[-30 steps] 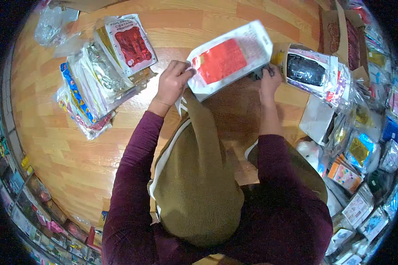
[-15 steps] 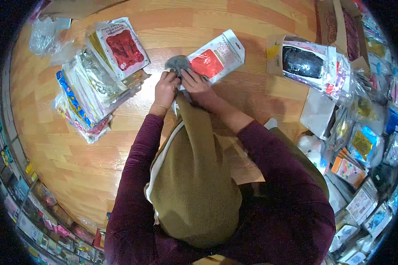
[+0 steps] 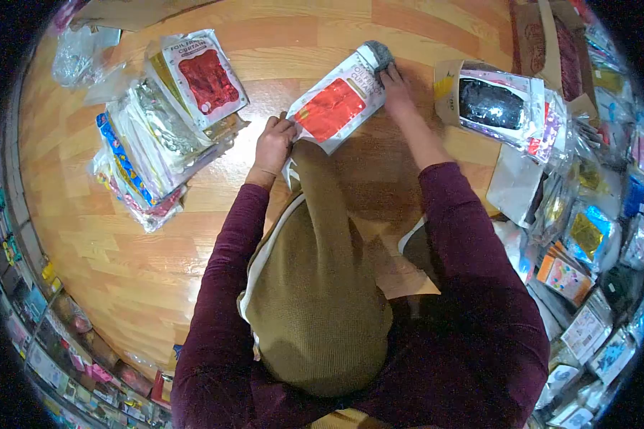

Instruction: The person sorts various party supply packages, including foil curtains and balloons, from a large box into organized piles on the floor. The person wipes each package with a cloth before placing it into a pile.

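Note:
A white foil curtain packet with a red front (image 3: 330,109) lies tilted on the wooden floor. My left hand (image 3: 275,145) is at its lower left corner, fingers curled on that edge. At the packet's top right end, my right hand (image 3: 396,89) holds a grey fuzzy cloth (image 3: 378,54) against the hang-tab end. To the left, another foil curtain packet with a red window (image 3: 208,81) rests on top of a pile of clear and silvery packets (image 3: 161,129).
An open carton (image 3: 447,93) with a black-fronted packet (image 3: 491,102) stands to the right. Many bagged goods (image 3: 587,232) line the right side. Shelves with small goods (image 3: 64,343) run along the lower left. A crumpled clear bag (image 3: 75,61) lies upper left.
My right hand has moved up and to the right with the grey cloth, away from my left hand. The packet now shows fully and sits lower and further left.

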`<state>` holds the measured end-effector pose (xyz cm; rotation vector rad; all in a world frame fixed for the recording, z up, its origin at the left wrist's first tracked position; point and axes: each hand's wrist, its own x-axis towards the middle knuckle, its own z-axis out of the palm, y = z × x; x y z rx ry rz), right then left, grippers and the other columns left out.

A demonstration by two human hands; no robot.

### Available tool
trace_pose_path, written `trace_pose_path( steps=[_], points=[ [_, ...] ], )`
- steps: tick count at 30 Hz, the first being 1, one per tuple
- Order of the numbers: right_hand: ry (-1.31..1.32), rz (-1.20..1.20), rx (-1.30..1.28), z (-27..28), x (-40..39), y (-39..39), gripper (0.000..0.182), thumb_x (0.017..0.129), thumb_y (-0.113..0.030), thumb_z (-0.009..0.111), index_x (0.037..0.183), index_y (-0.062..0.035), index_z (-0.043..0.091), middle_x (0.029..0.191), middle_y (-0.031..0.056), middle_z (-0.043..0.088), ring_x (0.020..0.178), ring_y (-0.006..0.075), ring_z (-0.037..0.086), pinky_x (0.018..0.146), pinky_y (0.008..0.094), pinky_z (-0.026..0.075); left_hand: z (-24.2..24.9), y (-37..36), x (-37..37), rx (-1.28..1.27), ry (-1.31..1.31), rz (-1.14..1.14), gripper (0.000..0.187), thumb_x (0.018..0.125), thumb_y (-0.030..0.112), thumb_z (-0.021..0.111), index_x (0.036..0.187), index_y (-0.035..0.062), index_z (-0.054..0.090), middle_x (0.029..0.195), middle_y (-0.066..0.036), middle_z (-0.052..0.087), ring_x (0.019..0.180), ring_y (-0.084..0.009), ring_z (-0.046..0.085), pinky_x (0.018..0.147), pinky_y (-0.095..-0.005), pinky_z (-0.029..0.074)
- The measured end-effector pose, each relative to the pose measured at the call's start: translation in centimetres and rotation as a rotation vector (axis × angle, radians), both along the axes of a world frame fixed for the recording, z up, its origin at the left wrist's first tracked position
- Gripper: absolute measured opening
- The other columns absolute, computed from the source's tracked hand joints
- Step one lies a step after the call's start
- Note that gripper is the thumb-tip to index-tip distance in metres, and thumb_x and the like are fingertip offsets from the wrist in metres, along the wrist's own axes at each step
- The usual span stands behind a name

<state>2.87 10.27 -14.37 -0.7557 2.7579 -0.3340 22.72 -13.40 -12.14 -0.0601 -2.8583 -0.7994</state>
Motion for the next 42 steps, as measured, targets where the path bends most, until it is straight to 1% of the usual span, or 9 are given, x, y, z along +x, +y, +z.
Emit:
trace_pose_path(
  steps=[3,6,12,16,20,26,32,38,42],
  points=[
    [0.155,0.077,0.110,3.3,2.9,-3.3,0.043,0.078,-0.008,0.044,0.122,-0.0064,0.042,0.131,0.0178,0.034,0.122,0.0311,0.031,0.101,0.0389,0.024,0.5,0.1,-0.2,0.041,0.016,0.024,0.014,0.063,0.005,0.055,0.074,0.0071,0.062,0.082,-0.003,0.058,0.078,-0.0217,0.052,0.067,-0.0288,0.046],
    [-0.480,0.009,-0.470,5.1,7.7,-6.9,0.041,0.075,-0.009,0.049,0.115,-0.0024,0.047,0.128,0.0200,0.037,0.119,0.0305,0.034,0.097,0.0398,0.029,1.2,0.0,-0.1,0.000,-0.006,0.011,0.013,0.063,0.005,0.055,0.074,0.0068,0.062,0.083,-0.003,0.058,0.078,-0.0223,0.052,0.067,-0.0293,0.046],
    [0.326,0.474,-0.182,0.4,7.8,-5.8,0.035,0.075,-0.011,0.047,0.109,-0.0062,0.051,0.123,0.0152,0.040,0.110,0.0375,0.040,0.088,0.0470,0.038,1.1,-0.1,-0.1,0.002,-0.020,0.005,0.012,0.062,0.004,0.054,0.072,0.0078,0.060,0.077,-0.003,0.057,0.078,-0.0216,0.052,0.067,-0.0294,0.046],
    [0.331,0.219,0.395,-2.3,0.9,-1.7,0.039,0.080,-0.007,0.039,0.117,-0.0041,0.046,0.132,0.0144,0.034,0.114,0.0398,0.036,0.094,0.0464,0.033,0.7,-0.1,0.1,0.016,-0.036,0.039,0.012,0.063,0.004,0.054,0.072,0.0082,0.060,0.080,-0.004,0.059,0.078,-0.0228,0.053,0.067,-0.0307,0.046],
    [0.129,-0.123,0.192,0.3,-1.5,1.1,0.035,0.082,-0.010,0.038,0.116,-0.0059,0.047,0.128,0.0152,0.038,0.112,0.0404,0.038,0.092,0.0488,0.033,-0.2,-0.2,0.6,0.077,0.006,0.077,0.014,0.061,-0.001,0.054,0.072,0.0071,0.060,0.081,-0.005,0.059,0.080,-0.0247,0.053,0.069,-0.0308,0.046],
    [-0.080,-0.116,0.440,6.3,4.3,1.6,0.030,0.078,-0.018,0.052,0.102,-0.0011,0.056,0.100,0.0188,0.054,0.104,0.0367,0.046,0.088,0.0474,0.037,-4.3,-2.7,2.7,1.005,0.013,0.426,0.030,0.061,-0.019,0.036,0.073,-0.0017,0.058,0.088,-0.014,0.061,0.091,-0.0221,0.056,0.083,-0.0299,0.043],
    [0.054,-0.246,-0.245,5.7,10.1,1.6,0.038,0.069,-0.025,0.068,0.094,0.0014,0.055,0.096,0.0174,0.057,0.096,0.0316,0.051,0.084,0.0432,0.041,-3.7,-3.2,4.6,1.314,-0.075,0.466,0.027,0.063,-0.019,0.037,0.071,-0.0041,0.057,0.097,-0.017,0.058,0.093,-0.0219,0.054,0.088,-0.0318,0.039],
    [-0.705,-1.217,-1.272,3.8,11.2,-1.7,0.051,0.073,-0.016,0.068,0.111,-0.0006,0.037,0.095,0.0096,0.058,0.077,0.0212,0.058,0.065,0.0294,0.051,-4.7,-3.3,4.7,1.354,-0.025,0.430,0.024,0.064,-0.017,0.041,0.072,-0.0019,0.058,0.097,-0.016,0.059,0.097,-0.0232,0.053,0.090,-0.0341,0.039],
    [-0.930,-0.989,-1.372,6.3,11.5,-3.9,0.048,0.073,-0.016,0.067,0.109,0.0016,0.041,0.097,0.0104,0.057,0.078,0.0203,0.058,0.058,0.0353,0.056,-1.9,-1.1,3.8,1.285,-0.157,0.423,0.027,0.063,-0.019,0.039,0.072,-0.0011,0.057,0.095,-0.016,0.060,0.098,-0.0239,0.054,0.090,-0.0344,0.039]
  ],
)
